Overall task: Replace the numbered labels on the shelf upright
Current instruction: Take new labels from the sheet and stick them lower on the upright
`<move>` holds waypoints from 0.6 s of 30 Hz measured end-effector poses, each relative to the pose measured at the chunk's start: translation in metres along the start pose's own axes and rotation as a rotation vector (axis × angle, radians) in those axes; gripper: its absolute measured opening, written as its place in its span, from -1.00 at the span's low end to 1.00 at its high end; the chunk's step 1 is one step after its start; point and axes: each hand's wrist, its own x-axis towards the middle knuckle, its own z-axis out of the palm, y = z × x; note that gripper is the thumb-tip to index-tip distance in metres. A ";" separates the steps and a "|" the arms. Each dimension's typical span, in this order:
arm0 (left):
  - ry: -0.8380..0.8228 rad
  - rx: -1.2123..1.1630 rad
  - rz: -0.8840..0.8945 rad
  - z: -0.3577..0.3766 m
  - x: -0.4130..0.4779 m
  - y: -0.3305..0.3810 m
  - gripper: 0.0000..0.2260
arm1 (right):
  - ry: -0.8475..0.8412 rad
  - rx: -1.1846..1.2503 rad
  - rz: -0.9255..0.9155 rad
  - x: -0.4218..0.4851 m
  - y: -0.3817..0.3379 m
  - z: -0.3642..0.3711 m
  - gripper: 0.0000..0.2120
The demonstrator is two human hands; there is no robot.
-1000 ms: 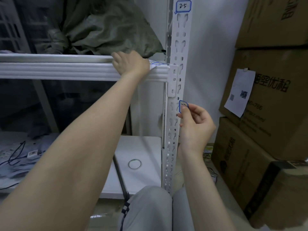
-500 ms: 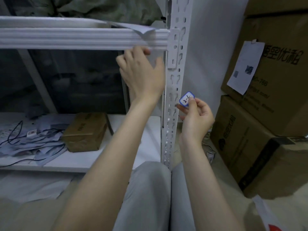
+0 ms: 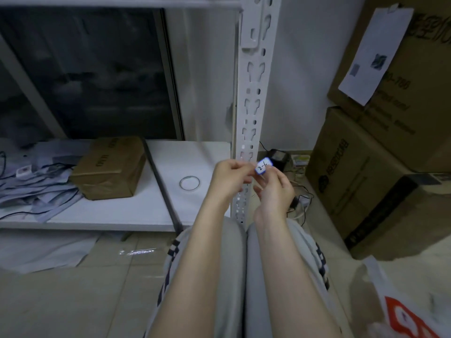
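The label [image 3: 263, 166], white w/ a blue border and handwritten digits, is held btw. both grips, just in front of the shelf upright [image 3: 253, 93], low on it. It is pinched at its lower edge by the right grip [image 3: 277, 189], thumb and finger pressed together on it. Its left corner appears to be pinched by the left grip [image 3: 229, 178] too, though blur makes that less sure. Whether it's an old label or a fresh one can't be told.

To do the step well, the label should be kept flat and not folded onto its own glue, w/ only the edges touched. If a backing is to be peeled, a corner is prob. best lifted w/ a nail while the other grip is kept firm. For sticking, a plain patch of the upright should be picked. Slots & holes run right behind the grips, and a label laid across them would likely be poorly held.

Left of the grips, a lower shelf [image 3: 136, 211] is seen w/ a brown box [image 3: 109, 167], a metal ring [image 3: 189, 183] and, further left, papers [image 3: 36, 191] & cables. Right of the grips, cartons [image 3: 361, 179] are stacked, one w/ a paper sheet [image 3: 373, 57] taped on. Just behind the grips, a black adapter [image 3: 278, 156] is set on the floor. Nothing is placed btw. grips and upright. The knees [image 3: 234, 264] are close below, so elbow room is prob. tight.
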 end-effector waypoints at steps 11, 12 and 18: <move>0.176 -0.198 0.133 0.005 0.015 -0.025 -0.94 | -0.096 -0.023 0.039 0.007 0.010 0.010 -0.88; 0.191 -0.186 0.152 0.005 0.017 -0.026 -0.92 | -0.096 -0.061 0.006 0.007 0.011 0.011 -0.88; 0.187 -0.035 0.323 0.009 0.028 -0.026 -0.81 | -0.073 -0.231 -0.206 0.010 0.015 0.014 -0.94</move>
